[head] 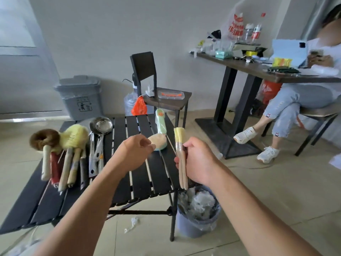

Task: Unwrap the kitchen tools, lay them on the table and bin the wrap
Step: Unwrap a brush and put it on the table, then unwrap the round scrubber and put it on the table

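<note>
My right hand (195,159) grips two wooden-handled pastry brushes (180,146) upright, pale bristles on top, over the right edge of the black slatted table (140,182). My left hand (134,152) hovers just left of them, its fingertips pinched together; a faint clear strip of wrap seems to run from them, but I cannot make it out. A green-handled scrubbing brush (159,133) lies on the table behind my hands. On the table's left lie a brown brush (45,140), a yellow brush (74,137), a steel ladle (101,125) and several other tools.
A small blue bin (197,226) full of crumpled clear wrap stands on the floor below my right hand. A grey lidded bin (81,97) is by the wall. A dark chair (158,95) stands behind the table. A person sits at a cluttered desk (258,69) on the right.
</note>
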The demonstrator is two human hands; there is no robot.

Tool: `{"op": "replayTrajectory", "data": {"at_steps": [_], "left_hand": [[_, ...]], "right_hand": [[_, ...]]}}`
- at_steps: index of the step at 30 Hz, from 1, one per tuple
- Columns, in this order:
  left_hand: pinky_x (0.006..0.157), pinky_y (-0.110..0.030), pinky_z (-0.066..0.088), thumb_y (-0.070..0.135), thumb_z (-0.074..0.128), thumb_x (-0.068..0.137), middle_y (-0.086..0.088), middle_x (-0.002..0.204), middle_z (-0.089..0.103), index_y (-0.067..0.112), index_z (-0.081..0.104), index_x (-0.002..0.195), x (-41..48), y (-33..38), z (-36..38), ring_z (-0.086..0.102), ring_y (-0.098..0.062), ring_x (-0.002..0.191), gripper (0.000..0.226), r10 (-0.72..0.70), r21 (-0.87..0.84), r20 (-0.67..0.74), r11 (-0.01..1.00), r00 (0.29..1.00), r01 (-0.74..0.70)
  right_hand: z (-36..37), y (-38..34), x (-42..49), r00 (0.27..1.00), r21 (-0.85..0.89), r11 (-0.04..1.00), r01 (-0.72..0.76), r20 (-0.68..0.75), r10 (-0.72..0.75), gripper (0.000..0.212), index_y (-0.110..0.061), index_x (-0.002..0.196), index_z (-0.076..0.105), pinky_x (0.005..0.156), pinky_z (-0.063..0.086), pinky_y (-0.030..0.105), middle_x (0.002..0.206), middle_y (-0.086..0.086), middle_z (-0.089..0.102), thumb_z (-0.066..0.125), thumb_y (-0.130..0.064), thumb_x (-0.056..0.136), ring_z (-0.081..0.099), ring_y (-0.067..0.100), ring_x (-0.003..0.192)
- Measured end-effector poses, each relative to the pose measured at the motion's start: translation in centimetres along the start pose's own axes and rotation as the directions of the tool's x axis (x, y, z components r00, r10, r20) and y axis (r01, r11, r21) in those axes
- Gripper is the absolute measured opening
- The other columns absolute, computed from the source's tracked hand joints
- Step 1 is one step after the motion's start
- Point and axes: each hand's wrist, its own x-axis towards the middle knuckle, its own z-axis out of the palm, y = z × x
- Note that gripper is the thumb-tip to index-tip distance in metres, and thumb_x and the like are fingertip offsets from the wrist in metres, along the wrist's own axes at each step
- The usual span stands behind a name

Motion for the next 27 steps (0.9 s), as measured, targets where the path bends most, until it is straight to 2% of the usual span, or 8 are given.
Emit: {"op": "replayTrajectory", "data": {"at_steps": [3,7,10,13,17,21,24,27], "left_hand": [[0.071,-0.021,0.044,0.039,0.069,0.098,0.015,0.100,0.072,0.031,0.074,0.104,-0.4,-1.6,-2.6,0.067,-0.010,0.097,0.011,0.012,0.011,-0.096,1.000,0.995,-0.011],[0.076,-0.018,0.047,0.033,0.068,0.098,0.015,0.099,0.071,0.027,0.072,0.107,-0.4,-4.0,-5.4,0.067,-0.010,0.098,0.012,0.093,0.043,-0.190,0.995,0.977,-0.086],[0.100,-0.032,0.055,0.034,0.065,0.102,0.003,0.129,0.073,0.021,0.066,0.133,0.4,-5.5,-7.5,0.066,-0.013,0.119,0.033,0.203,0.062,-0.181,0.979,0.962,-0.195],[0.111,-0.034,0.050,0.039,0.064,0.105,-0.001,0.148,0.063,0.018,0.052,0.151,1.5,-7.2,-9.2,0.060,-0.015,0.135,0.052,0.228,0.112,-0.165,0.971,0.960,-0.211],[0.104,-0.030,0.047,0.042,0.061,0.105,-0.004,0.144,0.064,0.015,0.054,0.146,3.0,-8.3,-9.3,0.060,-0.019,0.132,0.049,0.204,0.134,-0.160,0.974,0.966,-0.183],[0.100,-0.027,0.043,0.042,0.059,0.106,-0.006,0.145,0.061,0.013,0.053,0.142,4.1,-8.1,-8.6,0.058,-0.020,0.132,0.046,0.187,0.103,-0.131,0.979,0.973,-0.175],[0.101,-0.030,0.045,0.040,0.058,0.107,-0.008,0.145,0.059,0.012,0.051,0.143,4.6,-8.2,-8.5,0.057,-0.022,0.130,0.046,0.171,0.095,-0.135,0.983,0.976,-0.159],[0.101,-0.035,0.051,0.043,0.055,0.108,-0.008,0.141,0.060,0.012,0.052,0.140,4.6,-8.0,-8.5,0.060,-0.022,0.124,0.044,0.175,0.045,-0.136,0.984,0.975,-0.170]], "right_hand": [[3.6,1.4,1.4,0.997,-0.047,0.999,-0.004,0.070,0.007,0.021,-0.005,0.108,0.059,0.076,0.045,0.036,0.081,0.009,0.054,0.041,-0.013,0.104,0.054,0.021,0.070],[7.5,4.1,4.4,0.987,-0.181,0.982,0.057,0.160,-0.028,0.019,-0.002,0.108,0.068,0.071,0.048,0.033,0.082,0.008,0.064,0.050,-0.001,0.107,0.058,0.019,0.070],[9.9,5.8,6.8,0.980,-0.456,0.872,0.179,0.158,-0.119,0.018,-0.012,0.113,0.074,0.085,0.056,0.039,0.098,0.010,0.075,0.059,-0.006,0.105,0.066,0.020,0.084],[11.6,7.3,9.6,0.971,-0.642,0.731,0.233,0.110,-0.212,0.025,-0.029,0.122,0.062,0.100,0.053,0.039,0.116,0.003,0.075,0.070,-0.020,0.099,0.069,0.013,0.103],[13.4,8.3,12.6,0.945,-0.665,0.688,0.290,0.083,-0.317,0.050,-0.022,0.145,0.057,0.084,0.050,0.026,0.111,-0.002,0.073,0.070,-0.023,0.097,0.068,0.009,0.102],[13.7,8.9,14.4,0.914,-0.694,0.629,0.349,0.104,-0.393,0.053,-0.020,0.149,0.054,0.076,0.043,0.010,0.106,-0.007,0.077,0.068,-0.015,0.098,0.069,0.003,0.098],[13.4,8.7,14.7,0.889,-0.775,0.496,0.392,0.180,-0.422,0.049,-0.021,0.149,0.056,0.079,0.042,0.005,0.134,-0.001,0.071,0.059,-0.014,0.101,0.064,0.003,0.108],[12.6,7.4,14.6,0.814,-0.817,0.345,0.463,0.237,-0.531,0.051,-0.021,0.150,0.053,0.099,0.043,0.020,0.145,0.001,0.060,0.060,-0.010,0.100,0.058,0.012,0.125]]}}
